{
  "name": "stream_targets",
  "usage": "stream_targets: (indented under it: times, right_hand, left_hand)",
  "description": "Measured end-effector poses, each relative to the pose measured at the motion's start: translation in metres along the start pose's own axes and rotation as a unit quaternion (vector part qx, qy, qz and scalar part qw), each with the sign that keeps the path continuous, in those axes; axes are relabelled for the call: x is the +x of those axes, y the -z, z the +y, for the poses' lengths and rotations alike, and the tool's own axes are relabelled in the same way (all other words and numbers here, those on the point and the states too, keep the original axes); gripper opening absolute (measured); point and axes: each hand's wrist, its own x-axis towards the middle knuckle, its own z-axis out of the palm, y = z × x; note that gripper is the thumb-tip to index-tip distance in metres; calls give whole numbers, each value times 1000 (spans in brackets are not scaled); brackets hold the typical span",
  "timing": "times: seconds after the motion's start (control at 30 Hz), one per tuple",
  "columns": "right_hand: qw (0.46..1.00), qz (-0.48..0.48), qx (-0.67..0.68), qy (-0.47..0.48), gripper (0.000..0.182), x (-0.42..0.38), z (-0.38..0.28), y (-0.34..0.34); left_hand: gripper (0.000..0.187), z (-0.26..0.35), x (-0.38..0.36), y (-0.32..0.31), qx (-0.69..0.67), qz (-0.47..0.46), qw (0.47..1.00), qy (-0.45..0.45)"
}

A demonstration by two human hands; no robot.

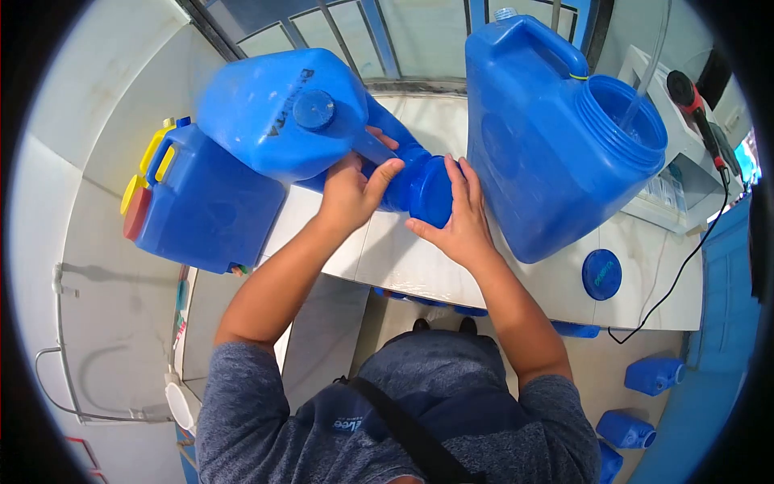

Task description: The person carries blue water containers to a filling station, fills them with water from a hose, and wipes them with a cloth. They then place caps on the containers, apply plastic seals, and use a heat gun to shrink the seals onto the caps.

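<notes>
While the left hand (351,194) had its fingers curled closed round the handle of the lettered jug (250,117), the right hand (465,226) held the wide lid (433,192) by its rim, fingers spread. Jug was at the bench (403,250), between two blue containers (524,153) (right one uncapped).

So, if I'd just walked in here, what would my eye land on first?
Probably the big open jug on the right, with a thin tube reaching into its wide mouth. Next, near the middle, the right hand with its fingers around the edge of a round blue lid. The red-and-black tool at the upper right also stands out.
</notes>
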Motion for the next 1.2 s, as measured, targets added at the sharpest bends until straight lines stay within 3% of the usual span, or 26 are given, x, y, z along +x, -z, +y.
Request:
stream_targets:
  times: [0.07, 0.17, 0.23, 0.37, 0.43, 0.47, 0.53, 0.67, 0.73, 0.8, 0.83, 0.87, 0.9, 0.93, 0.97, 1.0, 1.07, 1.1, 1.17, 1.2]
  right_hand:
    - [1000, -1, -23, 16, 118, 4, -3, -1]
    - [998, 38, -13, 55, 121, 5, -8, -9]
    - [982, 84, -131, 104, 123, 1, -24, -18]
    - [989, -3, -117, 84, 123, 12, -31, 8]
    - [973, 102, -55, 198, 125, 19, -40, 31]
    - [973, 103, -55, 199, 125, 19, -46, 34]
    - [957, 67, -204, 193, 125, 11, -56, 34]
    - [977, 5, -116, 179, 116, -1, -71, 41]
    - [972, 57, -104, 201, 110, -3, -74, 58]
    - [980, 101, 31, 170, 104, -4, -68, 67]
    - [976, 122, 55, 172, 92, -5, -64, 67]
    - [976, 123, 54, 173, 92, -6, -61, 68]
    - [982, 77, 43, 167, 85, -10, -59, 69]
    - [986, 33, 30, 160, 79, -13, -59, 70]
    - [987, 40, 50, 148, 58, -19, -68, 70]
    - [987, 45, 45, 147, 58, -23, -68, 72]
    - [981, 3, 1, 195, 43, -34, -65, 80]
    - [975, 52, 79, 202, 28, -38, -68, 80]
    - [977, 73, 80, 182, 24, -52, -62, 96]
    - [976, 81, 99, 177, 20, -58, -61, 103]
  left_hand:
    - [48, 7, -2, -1, 28, -5, 1000, -8]
    - [51, 29, 2, -5, -164, 48, 984, 58]
    - [51, 40, 6, -6, -173, 55, 981, 72]
    - [51, 40, 10, 0, -169, 78, 980, 76]
    - [51, 47, 14, 5, -170, 81, 978, 88]
    - [50, 51, 13, 7, -201, 83, 972, 90]
    - [50, 62, 13, 13, -232, 86, 965, 92]
    - [49, 76, 19, 40, -164, 57, 980, 93]
    - [50, 99, 37, 82, -83, 40, 985, 149]
    - [54, 114, 58, 122, -46, 6, 970, 241]
    - [50, 111, 68, 141, -33, -38, 965, 258]
    - [47, 108, 78, 160, -19, -81, 958, 274]
    - [47, 111, 85, 176, -19, -80, 959, 271]
    - [46, 117, 93, 190, 48, -176, 945, 272]
    - [45, 125, 98, 201, 114, -270, 917, 270]
    - [45, 136, 100, 206, 112, -273, 918, 264]
    - [37, 151, 100, 201, 337, -345, 865, 137]
    - [37, 143, 101, 202, 327, -359, 866, 119]
    - [32, 124, 100, 204, 401, -371, 838, 6]
    - [32, 124, 99, 196, 393, -379, 838, -9]
